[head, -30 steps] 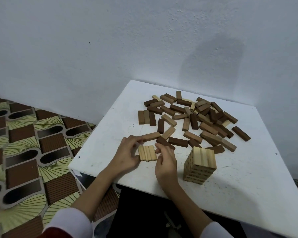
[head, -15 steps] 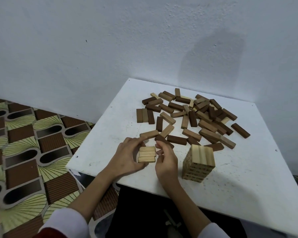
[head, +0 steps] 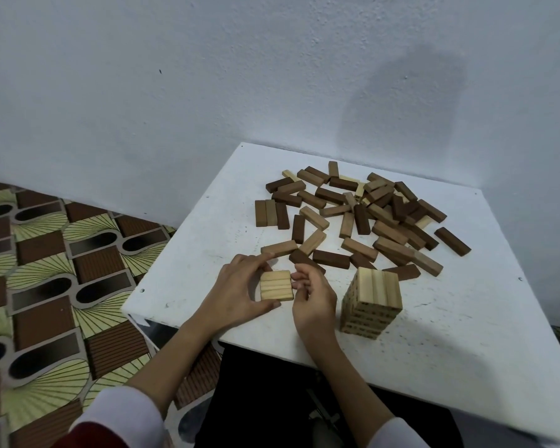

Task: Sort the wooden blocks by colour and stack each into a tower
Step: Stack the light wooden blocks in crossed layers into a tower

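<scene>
I see my left hand (head: 236,294) curled round a flat row of pale blocks (head: 276,285) near the front edge of the white table (head: 466,334), thumb at the near side and fingers at the far side. My right hand (head: 311,294) sits at the row's right end, fingers bent; they seem to touch the block ends, though I cannot tell if they pinch them. To the right stands the pale tower (head: 371,302), apart from the hands. Behind lies the loose pile (head: 362,215) of dark and mid-brown blocks, with a few pale ones mixed in.
</scene>
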